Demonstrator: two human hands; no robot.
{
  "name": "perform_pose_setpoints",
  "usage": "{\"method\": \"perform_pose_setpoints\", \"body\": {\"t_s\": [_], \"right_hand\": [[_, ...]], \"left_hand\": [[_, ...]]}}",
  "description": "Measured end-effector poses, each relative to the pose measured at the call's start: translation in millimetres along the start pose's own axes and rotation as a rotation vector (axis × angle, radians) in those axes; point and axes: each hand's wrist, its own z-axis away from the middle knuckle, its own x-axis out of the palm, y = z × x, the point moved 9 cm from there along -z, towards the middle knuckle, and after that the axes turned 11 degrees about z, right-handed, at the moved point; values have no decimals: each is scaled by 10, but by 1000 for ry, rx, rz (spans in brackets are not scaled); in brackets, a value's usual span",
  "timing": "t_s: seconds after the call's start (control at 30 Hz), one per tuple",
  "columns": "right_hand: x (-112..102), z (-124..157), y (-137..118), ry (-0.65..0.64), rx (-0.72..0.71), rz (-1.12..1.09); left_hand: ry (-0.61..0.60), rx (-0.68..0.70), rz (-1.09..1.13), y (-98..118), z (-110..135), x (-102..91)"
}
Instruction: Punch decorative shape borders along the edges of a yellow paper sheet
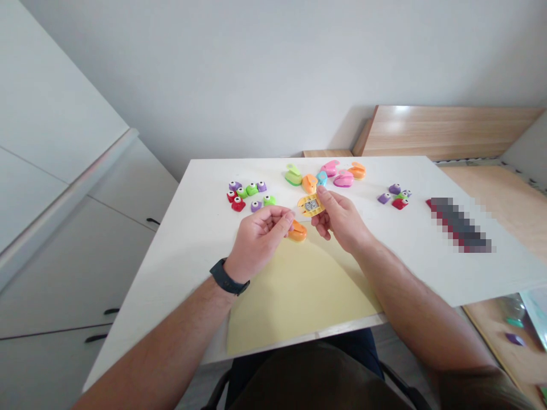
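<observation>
Left hand (260,234): thumb and fingertips bunched together, honestly can't tell if something tiny is pinched in there
Right hand (341,219): thumb and fingers clamped on the yellow punch (311,206)
Yellow punch: up in the right fingers, underside facing the camera, a bit right of the left fingertips
Orange punch (298,231): just right of the left fingertips, partly hidden by them
Yellow sheet (299,296): on the white table (183,245), reaching from below the fingers to the near edge
Bigger punches (343,179): loose colorful bunch beyond the right fingers
Mini punches (238,204): scattered past the left fingers, plus a smaller cluster (400,203) well right of the right ones
</observation>
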Motion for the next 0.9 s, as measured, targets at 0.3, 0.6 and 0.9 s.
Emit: {"method": "perform_pose_setpoints", "body": {"t_s": [0.3, 0.6, 0.9], "right_hand": [[-5, -3, 10, -2, -3, 0], [3, 4, -7, -12, -20, -7], [41, 17, -5, -44, -9, 3]], "left_hand": [[11, -4, 25, -20, 0, -14], [-40, -9, 100, -6, 11, 52], [-52, -40, 144, -57, 24, 63]]}}
